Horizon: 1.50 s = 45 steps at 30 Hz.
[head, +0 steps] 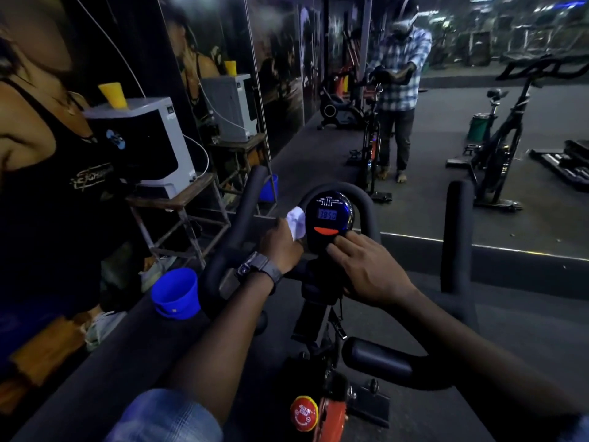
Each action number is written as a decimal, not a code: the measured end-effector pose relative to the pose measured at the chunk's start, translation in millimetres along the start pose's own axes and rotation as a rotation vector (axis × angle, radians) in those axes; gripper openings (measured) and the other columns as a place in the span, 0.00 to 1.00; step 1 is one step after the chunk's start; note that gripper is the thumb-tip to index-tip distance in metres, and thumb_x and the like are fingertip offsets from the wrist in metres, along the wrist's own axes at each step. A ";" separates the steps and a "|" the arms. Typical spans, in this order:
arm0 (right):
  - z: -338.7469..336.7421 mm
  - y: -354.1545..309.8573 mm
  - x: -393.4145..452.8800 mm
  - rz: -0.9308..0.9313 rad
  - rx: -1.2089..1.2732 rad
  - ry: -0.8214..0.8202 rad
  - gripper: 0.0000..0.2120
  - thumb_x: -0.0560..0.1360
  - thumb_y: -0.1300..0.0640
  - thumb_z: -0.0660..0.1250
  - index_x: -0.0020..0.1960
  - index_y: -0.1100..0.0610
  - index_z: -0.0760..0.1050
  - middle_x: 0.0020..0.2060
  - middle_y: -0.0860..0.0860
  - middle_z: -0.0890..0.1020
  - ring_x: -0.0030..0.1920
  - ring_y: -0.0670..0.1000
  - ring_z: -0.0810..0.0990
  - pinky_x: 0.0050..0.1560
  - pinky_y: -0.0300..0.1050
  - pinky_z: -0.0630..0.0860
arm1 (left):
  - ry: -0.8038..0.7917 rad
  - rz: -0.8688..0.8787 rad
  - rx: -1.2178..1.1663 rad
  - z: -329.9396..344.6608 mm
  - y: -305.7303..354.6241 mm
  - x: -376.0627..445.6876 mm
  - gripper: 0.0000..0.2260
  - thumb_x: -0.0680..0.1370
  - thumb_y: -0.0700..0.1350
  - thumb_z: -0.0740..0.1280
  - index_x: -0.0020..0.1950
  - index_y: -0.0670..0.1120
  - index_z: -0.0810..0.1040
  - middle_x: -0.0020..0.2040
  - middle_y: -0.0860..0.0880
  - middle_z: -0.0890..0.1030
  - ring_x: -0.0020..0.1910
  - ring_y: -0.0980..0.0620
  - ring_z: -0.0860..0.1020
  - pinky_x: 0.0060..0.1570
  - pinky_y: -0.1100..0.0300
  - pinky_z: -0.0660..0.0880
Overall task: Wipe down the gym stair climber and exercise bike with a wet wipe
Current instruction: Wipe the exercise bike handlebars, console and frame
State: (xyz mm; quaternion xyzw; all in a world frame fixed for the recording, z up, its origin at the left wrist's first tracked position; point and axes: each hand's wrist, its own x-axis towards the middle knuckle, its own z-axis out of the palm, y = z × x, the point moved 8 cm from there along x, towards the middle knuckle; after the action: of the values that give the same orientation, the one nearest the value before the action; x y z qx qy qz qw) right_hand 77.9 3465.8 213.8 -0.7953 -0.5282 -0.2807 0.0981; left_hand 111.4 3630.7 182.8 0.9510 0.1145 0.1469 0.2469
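Observation:
The exercise bike's black console, with a lit blue display and an orange button, sits in the middle of the curved black handlebar. My left hand grips a crumpled white wet wipe and holds it against the console's left side. My right hand rests on the console's lower right edge, fingers spread and fairly straight. A red knob on the orange frame shows at the bottom. No stair climber is identifiable.
A blue bucket stands on the floor at the left beside a metal stand carrying a white water purifier. A mirror wall ahead reflects me and the bike. Another spin bike stands at the right.

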 end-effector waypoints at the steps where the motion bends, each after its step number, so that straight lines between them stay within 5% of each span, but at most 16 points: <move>1: 0.4 0.4 0.1 -0.002 -0.005 -0.001 0.10 0.71 0.52 0.61 0.49 0.56 0.71 0.42 0.53 0.75 0.42 0.55 0.71 0.41 0.50 0.74 | 0.006 0.019 -0.011 -1.6 4.4 4.7 0.10 0.72 0.43 0.59 0.52 0.52 0.70 0.42 0.48 0.82 0.41 0.43 0.80 0.38 0.56 0.76; 3: 1.9 0.6 0.8 -0.008 -0.007 -0.007 0.10 0.70 0.52 0.63 0.49 0.56 0.71 0.43 0.52 0.74 0.42 0.54 0.70 0.41 0.50 0.74 | -0.002 -0.013 -0.030 -2.3 10.4 23.6 0.04 0.74 0.37 0.62 0.43 0.46 0.73 0.36 0.47 0.79 0.38 0.44 0.79 0.32 0.59 0.69; 6: 3.1 0.4 0.6 -0.016 0.005 0.014 0.10 0.71 0.52 0.64 0.49 0.55 0.69 0.43 0.51 0.74 0.43 0.53 0.69 0.42 0.49 0.72 | 0.036 -0.055 -0.030 2.7 6.4 57.2 0.14 0.74 0.36 0.64 0.32 0.47 0.65 0.39 0.39 0.79 0.43 0.40 0.80 0.35 0.57 0.65; 10: 3.0 -0.1 -0.8 -0.029 -0.002 0.033 0.10 0.71 0.52 0.64 0.49 0.55 0.69 0.42 0.51 0.74 0.42 0.53 0.70 0.41 0.48 0.72 | 0.024 -0.008 -0.099 9.9 -2.6 46.4 0.07 0.74 0.37 0.63 0.47 0.48 0.68 0.41 0.44 0.79 0.43 0.40 0.79 0.38 0.53 0.71; 13: -0.7 2.8 -1.3 0.011 -0.011 0.067 0.10 0.72 0.51 0.62 0.48 0.54 0.65 0.40 0.51 0.74 0.40 0.54 0.71 0.39 0.49 0.71 | -0.007 0.006 -0.028 13.8 -16.2 29.3 0.18 0.77 0.41 0.63 0.65 0.43 0.65 0.50 0.35 0.80 0.49 0.34 0.79 0.41 0.51 0.72; 19: -20.1 47.3 -10.5 0.489 0.056 0.263 0.08 0.76 0.49 0.59 0.45 0.52 0.64 0.39 0.51 0.74 0.42 0.54 0.69 0.43 0.49 0.63 | 0.063 0.036 0.118 2.3 -1.0 2.6 0.17 0.84 0.47 0.53 0.72 0.43 0.63 0.53 0.32 0.79 0.50 0.32 0.78 0.38 0.54 0.63; 22: -16.0 72.6 -19.9 0.735 0.144 0.308 0.06 0.78 0.49 0.59 0.49 0.51 0.65 0.44 0.48 0.72 0.47 0.52 0.68 0.47 0.49 0.64 | 0.072 0.039 -0.026 -6.4 15.1 18.5 0.14 0.83 0.50 0.51 0.62 0.46 0.70 0.52 0.37 0.81 0.50 0.35 0.78 0.40 0.53 0.68; 26: -10.3 72.4 -17.9 0.734 0.162 0.305 0.06 0.79 0.51 0.60 0.53 0.52 0.67 0.46 0.47 0.70 0.49 0.51 0.68 0.49 0.50 0.67 | 0.025 0.035 -0.392 -8.4 24.9 65.0 0.16 0.85 0.48 0.52 0.41 0.49 0.72 0.44 0.39 0.79 0.43 0.47 0.76 0.41 0.56 0.67; 29: -11.5 72.6 -19.9 0.737 0.152 0.301 0.08 0.78 0.52 0.62 0.54 0.54 0.69 0.48 0.50 0.73 0.49 0.53 0.70 0.48 0.52 0.69 | -0.135 0.027 -0.579 -3.9 43.2 87.3 0.15 0.85 0.42 0.54 0.56 0.39 0.80 0.53 0.40 0.80 0.51 0.50 0.76 0.49 0.63 0.72; 33: -14.0 68.8 -24.4 0.717 0.127 0.262 0.10 0.76 0.53 0.64 0.54 0.56 0.69 0.47 0.52 0.72 0.47 0.55 0.71 0.46 0.52 0.71 | -0.290 0.093 -0.656 4.3 51.6 84.5 0.16 0.84 0.42 0.55 0.71 0.40 0.70 0.70 0.42 0.72 0.68 0.49 0.70 0.69 0.58 0.65; 35: -13.3 67.0 -31.8 0.704 0.115 0.210 0.12 0.74 0.52 0.64 0.54 0.57 0.68 0.46 0.52 0.72 0.46 0.55 0.72 0.44 0.52 0.72 | -0.357 0.034 -0.678 14.7 40.1 79.8 0.23 0.83 0.49 0.60 0.77 0.44 0.61 0.76 0.47 0.63 0.71 0.53 0.65 0.66 0.64 0.66; 39: -13.3 61.3 -52.2 0.624 0.082 0.109 0.17 0.75 0.46 0.63 0.58 0.55 0.69 0.49 0.51 0.73 0.47 0.54 0.75 0.41 0.50 0.75 | -0.307 -0.025 -0.634 16.5 28.2 94.1 0.32 0.72 0.66 0.65 0.62 0.41 0.75 0.49 0.46 0.77 0.51 0.51 0.75 0.53 0.55 0.72; 42: -13.0 61.5 -58.7 0.610 0.092 0.064 0.19 0.76 0.41 0.58 0.58 0.54 0.69 0.50 0.50 0.74 0.49 0.53 0.76 0.42 0.48 0.74 | -0.337 -0.052 -0.552 9.8 49.2 104.6 0.16 0.80 0.56 0.60 0.45 0.45 0.78 0.41 0.47 0.78 0.44 0.48 0.75 0.47 0.55 0.71; 45: -8.6 62.4 -56.7 0.676 0.173 0.050 0.18 0.76 0.41 0.60 0.58 0.52 0.66 0.53 0.48 0.72 0.52 0.53 0.76 0.41 0.49 0.74 | -0.439 0.060 -0.220 3.8 95.2 109.9 0.16 0.84 0.49 0.57 0.45 0.44 0.79 0.41 0.48 0.78 0.42 0.50 0.74 0.43 0.58 0.68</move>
State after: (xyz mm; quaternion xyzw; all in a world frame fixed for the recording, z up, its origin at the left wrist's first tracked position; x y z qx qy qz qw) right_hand 114.7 3391.1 198.4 -0.9069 -0.2545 -0.2057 0.2654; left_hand 228.7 3579.9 252.0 0.9305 0.0132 -0.0442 0.3633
